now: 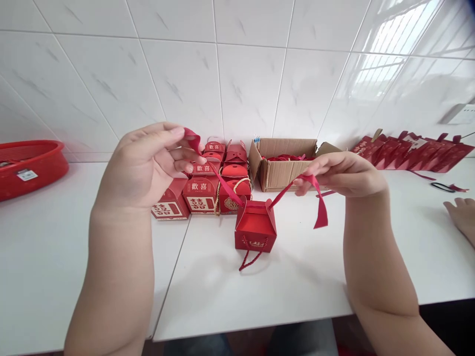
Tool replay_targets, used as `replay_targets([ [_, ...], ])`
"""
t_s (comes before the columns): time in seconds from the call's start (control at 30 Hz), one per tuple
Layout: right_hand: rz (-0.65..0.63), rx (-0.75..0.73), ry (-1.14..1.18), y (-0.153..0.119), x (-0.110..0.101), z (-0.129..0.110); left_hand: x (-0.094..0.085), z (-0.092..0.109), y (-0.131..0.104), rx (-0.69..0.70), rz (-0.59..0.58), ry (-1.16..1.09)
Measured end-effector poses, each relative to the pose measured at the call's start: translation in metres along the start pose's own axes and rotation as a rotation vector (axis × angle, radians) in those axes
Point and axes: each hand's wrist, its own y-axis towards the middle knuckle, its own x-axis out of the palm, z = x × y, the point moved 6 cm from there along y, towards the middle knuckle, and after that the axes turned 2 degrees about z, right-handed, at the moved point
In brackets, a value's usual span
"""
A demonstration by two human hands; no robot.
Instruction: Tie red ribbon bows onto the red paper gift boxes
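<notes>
A small red gift box [256,230] stands on the white table, with a dark red cord handle [253,260] hanging down its front. A red ribbon [227,188] comes out of both sides of its folded top. My left hand [154,158] pinches one end of the ribbon between thumb and fingers, up and to the left of the box. On the other side, my right hand [336,173] grips the ribbon's other part, and its loose tail dangles below the fingers. Both ribbon lengths slant upward from the box, which sits between my hands.
Behind my left hand, several red gift boxes [200,194] are grouped by the tiled wall. An open cardboard box [280,175] holds red items. Flat red bags [411,151] lean at right, near another person's hand [462,215]. A red basin [35,165] stands far left.
</notes>
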Motion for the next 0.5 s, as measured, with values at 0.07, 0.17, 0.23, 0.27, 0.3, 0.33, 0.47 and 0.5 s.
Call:
replay_targets([
  [0.07,-0.009,-0.078,0.079,0.005,0.005,-0.003,0.002,-0.002,0.001,0.0,-0.011,-0.04],
  [0.17,0.006,-0.211,0.16,0.012,0.014,-0.011,0.003,-0.002,0.001,0.062,-0.034,-0.007],
  [0.23,0.076,-0.297,0.179,0.015,0.018,-0.019,0.003,-0.002,0.0,0.107,-0.028,0.028],
  [0.27,0.131,-0.322,0.172,0.017,0.019,-0.022,0.004,-0.003,-0.001,0.126,-0.016,0.037],
  [0.3,0.197,-0.336,0.163,0.018,0.02,-0.025,0.004,-0.003,-0.002,0.149,0.003,0.037],
  [0.33,0.265,-0.337,0.16,0.019,0.021,-0.026,0.006,-0.003,-0.003,0.175,0.026,0.036],
  [0.47,0.445,-0.302,0.268,0.023,0.024,-0.026,0.017,-0.005,-0.005,0.223,0.11,0.055],
  [0.5,0.477,-0.299,0.307,0.024,0.024,-0.026,0.021,-0.006,-0.005,0.227,0.12,0.066],
])
